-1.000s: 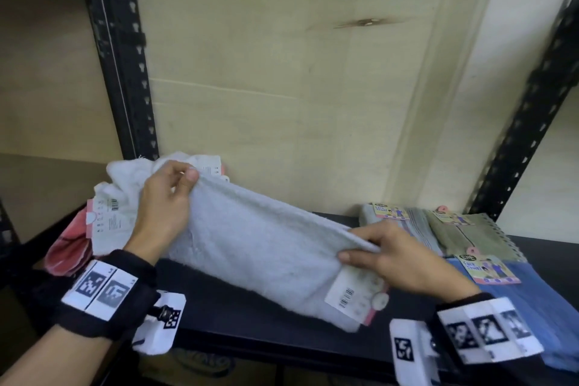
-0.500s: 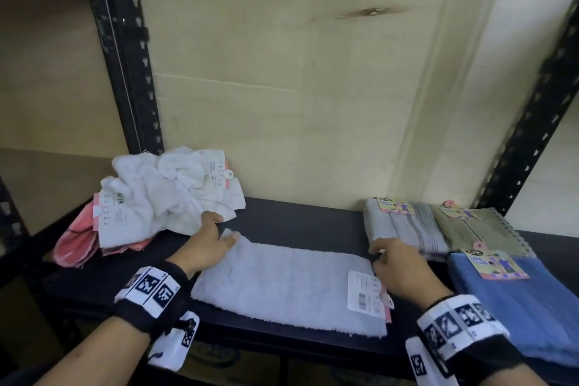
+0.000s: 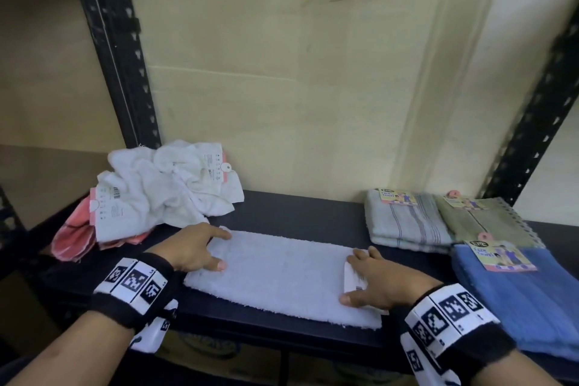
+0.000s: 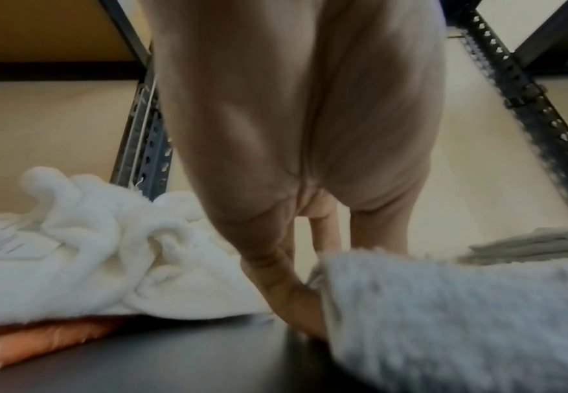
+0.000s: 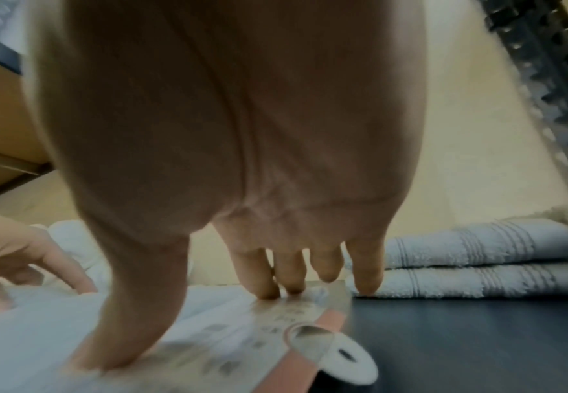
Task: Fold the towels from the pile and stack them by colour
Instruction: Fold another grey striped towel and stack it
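A pale grey towel (image 3: 282, 273) lies flat along the front of the dark shelf (image 3: 297, 213). My left hand (image 3: 200, 247) presses its left end with spread fingers, the thumb on the front edge; the towel (image 4: 460, 305) shows close up in the left wrist view. My right hand (image 3: 372, 282) presses the right end, fingers straight on the paper label (image 3: 355, 276). In the right wrist view the fingertips (image 5: 265, 289) rest on that label (image 5: 275, 327). A crumpled pile of white towels (image 3: 169, 185) over a pink one (image 3: 72, 238) sits at the left.
Folded towels lie at the right: a striped pale one (image 3: 404, 219), an olive one (image 3: 482, 222), and a blue one (image 3: 526, 294) nearest me. Black rack posts (image 3: 122, 53) stand at both sides, with a beige wall behind.
The grey towel was held up between both hands, then laid flat on the shelf. Both hands now press its ends, the right hand having slid onto the label.
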